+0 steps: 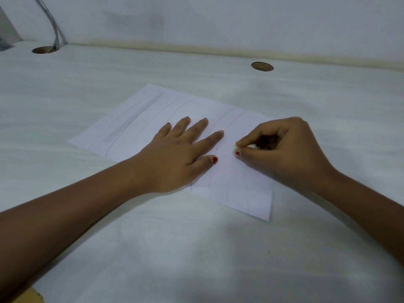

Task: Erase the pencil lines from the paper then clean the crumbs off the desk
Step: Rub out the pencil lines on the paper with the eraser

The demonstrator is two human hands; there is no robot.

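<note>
Two grips rest on the paper (153, 119) on our bench (196, 248). Left grip (177, 154) lies flat, fingers spread, pressing the sheet. Right grip (284, 149) pinches a small white eraser (233, 149) w/ thumb & fingertips, touching the paper near faint pencil lines (237, 118). Beyond: 2 round holes (262, 66).

We count two hands, a left hand (175, 154) and a right hand (284, 149); one paper (135, 119) under both; one eraser (234, 149) in the right hand; two holes beyond them, left hole (43, 49) and right hole (262, 66).
</note>
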